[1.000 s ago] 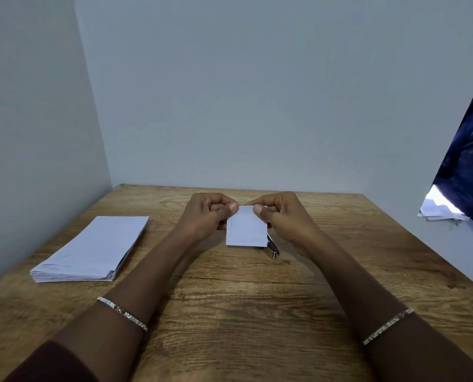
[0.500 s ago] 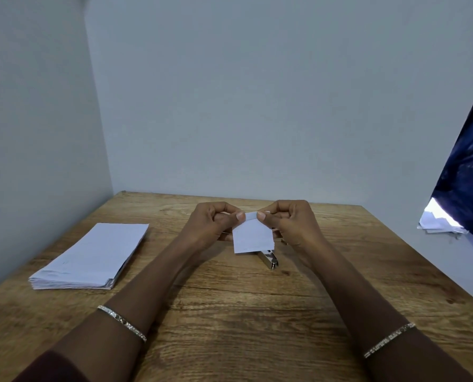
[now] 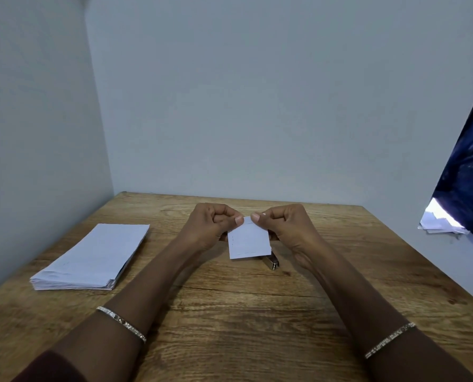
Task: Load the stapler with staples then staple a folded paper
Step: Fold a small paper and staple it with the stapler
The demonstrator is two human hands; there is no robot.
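Since the earlier frames, the head view shows your hands sitting lower in the picture. The small white folded paper [image 3: 248, 242] has tilted, and its lower right corner now dips toward the small silver metal stapler [image 3: 272, 263]. A narrow strip along the paper's top edge, flat a second ago, is now turned over between your thumbs.

Your left hand [image 3: 212, 227] pinches the upper left corner between thumb and curled forefinger. Your right hand [image 3: 286, 230] pinches the upper right corner in the same way, with its other fingers curled in. The paper hangs from these two pinches and appears to be held off the brown wood-grain table [image 3: 257, 312].

The stapler lies on the table just behind the paper's lower edge and is mostly hidden. Neither hand visibly grips it, and you cannot tell whether it is closed or holds staples. Faint dashed marks run along the paper's left and bottom edges, too small to identify.

Well apart on your left rests a thick stack of white paper sheets [image 3: 92, 257]. At the right edge a dark blue curtain [image 3: 472, 161] hangs above a few loose white sheets [image 3: 440, 226].

Judged from this, you are still folding and stapling has not begun. The next move calls for pressing the crease firm, then freeing one hand to take the stapler. A weak crease may spring open once you let go.
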